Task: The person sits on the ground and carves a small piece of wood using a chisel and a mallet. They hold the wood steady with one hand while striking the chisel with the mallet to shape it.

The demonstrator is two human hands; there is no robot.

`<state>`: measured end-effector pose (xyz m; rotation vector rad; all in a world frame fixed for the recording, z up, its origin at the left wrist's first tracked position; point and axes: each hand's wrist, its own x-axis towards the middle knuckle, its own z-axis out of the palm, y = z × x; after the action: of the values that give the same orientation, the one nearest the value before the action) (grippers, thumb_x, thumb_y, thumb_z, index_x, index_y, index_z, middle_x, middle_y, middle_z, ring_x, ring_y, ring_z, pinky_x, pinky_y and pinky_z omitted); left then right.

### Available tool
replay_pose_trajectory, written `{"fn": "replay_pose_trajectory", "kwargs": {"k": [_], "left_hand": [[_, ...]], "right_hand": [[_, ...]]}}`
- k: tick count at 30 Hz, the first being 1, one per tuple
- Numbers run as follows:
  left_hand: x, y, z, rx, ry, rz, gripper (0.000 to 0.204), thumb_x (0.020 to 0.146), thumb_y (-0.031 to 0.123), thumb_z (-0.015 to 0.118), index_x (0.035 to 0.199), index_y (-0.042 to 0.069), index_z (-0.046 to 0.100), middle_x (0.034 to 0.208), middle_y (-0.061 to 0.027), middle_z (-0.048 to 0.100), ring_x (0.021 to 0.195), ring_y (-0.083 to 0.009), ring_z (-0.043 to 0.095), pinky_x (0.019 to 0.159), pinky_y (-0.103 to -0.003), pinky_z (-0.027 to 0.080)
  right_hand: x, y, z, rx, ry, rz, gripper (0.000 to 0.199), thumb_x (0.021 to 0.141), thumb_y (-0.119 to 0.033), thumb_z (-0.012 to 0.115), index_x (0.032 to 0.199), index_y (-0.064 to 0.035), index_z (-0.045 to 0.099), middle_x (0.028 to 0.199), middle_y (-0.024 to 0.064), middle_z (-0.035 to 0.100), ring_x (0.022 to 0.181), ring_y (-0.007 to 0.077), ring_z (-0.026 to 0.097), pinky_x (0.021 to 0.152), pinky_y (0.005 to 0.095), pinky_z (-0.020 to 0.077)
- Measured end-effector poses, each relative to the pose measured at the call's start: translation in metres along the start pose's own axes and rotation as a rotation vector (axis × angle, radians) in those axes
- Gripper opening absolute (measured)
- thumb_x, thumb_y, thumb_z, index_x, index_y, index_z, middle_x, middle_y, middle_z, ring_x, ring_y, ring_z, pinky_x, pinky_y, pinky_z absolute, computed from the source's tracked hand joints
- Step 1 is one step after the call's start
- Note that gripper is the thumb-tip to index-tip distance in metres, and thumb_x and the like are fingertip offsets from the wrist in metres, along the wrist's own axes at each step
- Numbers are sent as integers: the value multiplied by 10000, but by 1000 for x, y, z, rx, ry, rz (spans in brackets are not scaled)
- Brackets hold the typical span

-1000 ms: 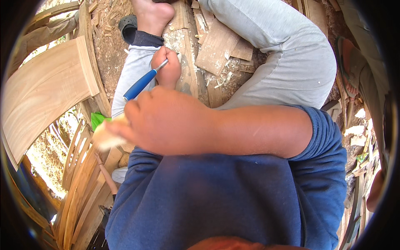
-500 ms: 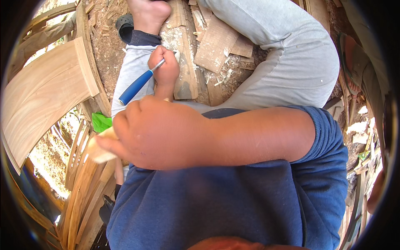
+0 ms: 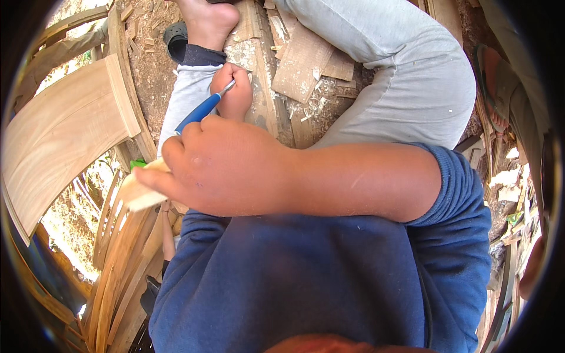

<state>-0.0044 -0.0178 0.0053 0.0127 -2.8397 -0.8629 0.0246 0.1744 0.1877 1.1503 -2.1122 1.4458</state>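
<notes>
My left hand [image 3: 238, 101] is closed round the metal shank of a blue-handled chisel [image 3: 199, 114], beside my lower left leg. The handle slants down to the left out of the fist, and the blade end is hidden. Nearer to me, my right arm reaches across my body. My right hand [image 3: 220, 167] grips a pale piece of wood [image 3: 139, 192], slightly blurred, which sticks out on the left past my thumb. That hand covers the butt of the chisel handle from view, so I cannot tell whether they touch. Beyond my left hand lies a wooden board [image 3: 265, 88] strewn with shavings.
A curved wooden panel [image 3: 65, 135] stands at the left, above several bundled wood strips [image 3: 120, 276]. Flat wood offcuts [image 3: 303, 62] lie between my legs. A dark clog [image 3: 175, 42] sits by my bare foot. At the far right is another person's sandaled foot [image 3: 495, 88].
My right hand and the pale wood have moved up toward the chisel, now covering its handle end. The handle has shifted slightly upward, while my left hand stays nearly in place.
</notes>
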Motion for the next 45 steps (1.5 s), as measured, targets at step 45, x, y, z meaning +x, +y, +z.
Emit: {"fn": "replay_pose_trajectory", "kwargs": {"k": [45], "left_hand": [[-1, 10, -10, 56, 29, 318, 86, 774, -22, 589, 722, 45, 605, 709, -142, 639, 694, -351, 613, 667, -449, 500]], "right_hand": [[-47, -9, -12, -40, -198, 97, 509, 976, -225, 624, 1480, -195, 685, 859, 43, 645, 735, 207, 657, 555, 308, 468]]}}
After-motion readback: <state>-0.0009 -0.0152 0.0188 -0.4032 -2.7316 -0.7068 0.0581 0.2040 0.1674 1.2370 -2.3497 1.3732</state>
